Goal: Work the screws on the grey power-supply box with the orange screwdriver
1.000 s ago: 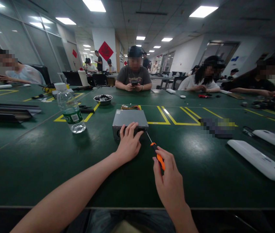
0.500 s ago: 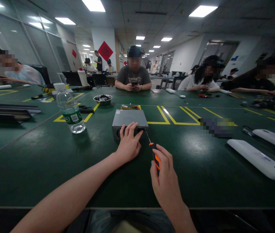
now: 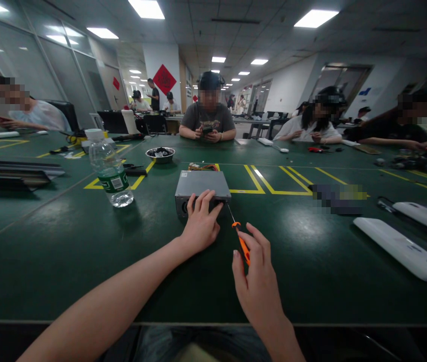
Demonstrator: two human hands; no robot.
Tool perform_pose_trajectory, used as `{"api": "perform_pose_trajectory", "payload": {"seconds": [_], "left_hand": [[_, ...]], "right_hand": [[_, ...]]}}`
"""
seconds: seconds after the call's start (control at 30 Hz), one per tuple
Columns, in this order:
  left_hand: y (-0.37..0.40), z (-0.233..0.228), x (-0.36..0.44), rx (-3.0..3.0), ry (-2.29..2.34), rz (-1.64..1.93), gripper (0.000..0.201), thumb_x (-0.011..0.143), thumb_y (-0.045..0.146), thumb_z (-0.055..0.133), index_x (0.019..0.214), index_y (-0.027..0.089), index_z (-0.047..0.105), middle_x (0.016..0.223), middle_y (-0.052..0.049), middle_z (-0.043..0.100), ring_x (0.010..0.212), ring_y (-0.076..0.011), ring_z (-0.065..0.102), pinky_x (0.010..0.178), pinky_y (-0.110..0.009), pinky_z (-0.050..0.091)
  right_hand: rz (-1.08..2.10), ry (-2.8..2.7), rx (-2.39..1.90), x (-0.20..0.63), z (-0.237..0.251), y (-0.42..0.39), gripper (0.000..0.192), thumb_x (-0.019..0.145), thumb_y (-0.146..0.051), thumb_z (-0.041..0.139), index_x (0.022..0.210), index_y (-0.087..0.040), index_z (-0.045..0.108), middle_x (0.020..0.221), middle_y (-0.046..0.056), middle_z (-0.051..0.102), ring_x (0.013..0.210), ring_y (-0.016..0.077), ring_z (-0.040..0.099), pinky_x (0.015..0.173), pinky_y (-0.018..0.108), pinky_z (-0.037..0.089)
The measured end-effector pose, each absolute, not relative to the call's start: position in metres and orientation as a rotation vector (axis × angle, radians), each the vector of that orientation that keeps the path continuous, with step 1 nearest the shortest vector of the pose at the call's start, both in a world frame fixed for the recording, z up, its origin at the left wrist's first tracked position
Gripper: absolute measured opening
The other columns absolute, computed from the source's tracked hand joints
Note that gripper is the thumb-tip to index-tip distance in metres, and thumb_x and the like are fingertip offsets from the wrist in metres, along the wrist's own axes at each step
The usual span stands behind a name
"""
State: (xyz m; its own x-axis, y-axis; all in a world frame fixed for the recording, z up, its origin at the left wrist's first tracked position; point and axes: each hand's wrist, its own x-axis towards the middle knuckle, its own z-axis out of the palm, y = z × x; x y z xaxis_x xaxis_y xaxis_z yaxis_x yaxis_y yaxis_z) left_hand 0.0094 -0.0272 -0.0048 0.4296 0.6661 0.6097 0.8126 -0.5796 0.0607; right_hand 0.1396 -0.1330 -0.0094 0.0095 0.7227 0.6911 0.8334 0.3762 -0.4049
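A grey metal computer power supply [image 3: 203,182] sits on the green table with its vented side facing me. My left hand [image 3: 201,226] is closed on its near side, fingertips on the top edge and near face. An orange-and-black screwdriver [image 3: 242,245] slants up to the left, its tip at the right end of that near face. The exact spot under the tip is too small to make out. My right hand [image 3: 256,271] has its fingers loosely around the screwdriver handle, thumb on the left side. Coloured wires [image 3: 203,167] come out behind the power supply.
Left of the power supply stands a clear plastic bottle [image 3: 111,173]. A metal bowl [image 3: 159,155] with small dark parts is farther back. White long covers [image 3: 402,246] lie at right, dark metal panels [image 3: 13,176] at left. A person [image 3: 209,118] sits across the table, others at the sides.
My right fingers have loosened and spread a little around the screwdriver, whose handle has turned. My left hand and the power supply have stayed in place.
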Motion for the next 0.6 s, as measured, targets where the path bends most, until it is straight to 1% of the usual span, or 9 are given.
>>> {"api": "perform_pose_trajectory", "payload": {"seconds": [0.07,0.13,0.23,0.37,0.43,0.53,0.6], "left_hand": [[-0.0275,-0.0045,0.0095,-2.447,-1.283,-0.883,0.046,0.071,0.014,0.052,0.116,0.017,0.055,0.136,-0.014,0.034,0.13,-0.0297,0.024,0.107,-0.051,0.013],[-0.0276,-0.0043,0.0096,-2.447,-1.286,-0.888,0.045,0.071,0.014,0.052,0.116,0.017,0.056,0.135,-0.015,0.035,0.13,-0.0298,0.024,0.107,-0.051,0.013],[-0.0277,-0.0042,0.0097,-2.449,-1.295,-0.886,0.045,0.071,0.014,0.051,0.115,0.017,0.056,0.136,-0.014,0.035,0.13,-0.0297,0.024,0.107,-0.052,0.013],[-0.0274,-0.0045,0.0095,-2.454,-1.302,-0.875,0.046,0.071,0.014,0.051,0.116,0.018,0.055,0.136,-0.014,0.034,0.13,-0.0292,0.023,0.107,-0.051,0.013],[-0.0272,-0.0047,0.0097,-2.443,-1.305,-0.871,0.046,0.071,0.014,0.052,0.116,0.018,0.055,0.136,-0.014,0.034,0.131,-0.0289,0.023,0.108,-0.051,0.012],[-0.0273,-0.0048,0.0102,-2.438,-1.299,-0.865,0.047,0.071,0.014,0.051,0.118,0.019,0.053,0.136,-0.014,0.033,0.131,-0.029,0.022,0.108,-0.051,0.012],[-0.0277,-0.0045,0.0105,-2.445,-1.289,-0.863,0.047,0.071,0.015,0.051,0.118,0.018,0.052,0.137,-0.014,0.033,0.131,-0.0294,0.021,0.107,-0.052,0.012]], "right_hand": [[-0.173,-1.77,-1.357,0.1376,-0.0106,-0.1321,0.03,0.087,-0.016,0.036,0.116,-0.016,0.042,0.122,0.016,0.048,0.115,0.0226,0.049,0.087,0.041,0.049],[-0.193,-1.781,-1.353,0.1367,-0.0123,-0.1311,0.029,0.087,-0.016,0.036,0.115,-0.017,0.044,0.118,0.015,0.052,0.109,0.022,0.054,0.084,0.04,0.051],[-0.194,-1.715,-1.398,0.1386,-0.0136,-0.1309,0.026,0.088,-0.022,0.037,0.113,-0.018,0.046,0.115,0.014,0.056,0.104,0.0217,0.058,0.079,0.036,0.054],[-0.092,-1.665,-1.461,0.1423,-0.0111,-0.1324,0.027,0.089,-0.03,0.037,0.112,-0.019,0.046,0.107,0.012,0.06,0.096,0.021,0.062,0.072,0.035,0.055],[-0.068,-1.684,-1.422,0.1419,-0.0093,-0.1326,0.027,0.089,-0.028,0.038,0.113,-0.018,0.044,0.113,0.013,0.056,0.103,0.0214,0.058,0.078,0.037,0.054],[-0.119,-1.746,-1.328,0.1394,-0.0083,-0.1319,0.03,0.087,-0.019,0.038,0.117,-0.017,0.042,0.124,0.016,0.047,0.116,0.0221,0.048,0.089,0.042,0.048],[-0.17,-1.786,-1.31,0.1383,-0.0096,-0.1313,0.03,0.087,-0.016,0.037,0.116,-0.016,0.042,0.121,0.016,0.05,0.115,0.0218,0.049,0.089,0.042,0.048]]}}
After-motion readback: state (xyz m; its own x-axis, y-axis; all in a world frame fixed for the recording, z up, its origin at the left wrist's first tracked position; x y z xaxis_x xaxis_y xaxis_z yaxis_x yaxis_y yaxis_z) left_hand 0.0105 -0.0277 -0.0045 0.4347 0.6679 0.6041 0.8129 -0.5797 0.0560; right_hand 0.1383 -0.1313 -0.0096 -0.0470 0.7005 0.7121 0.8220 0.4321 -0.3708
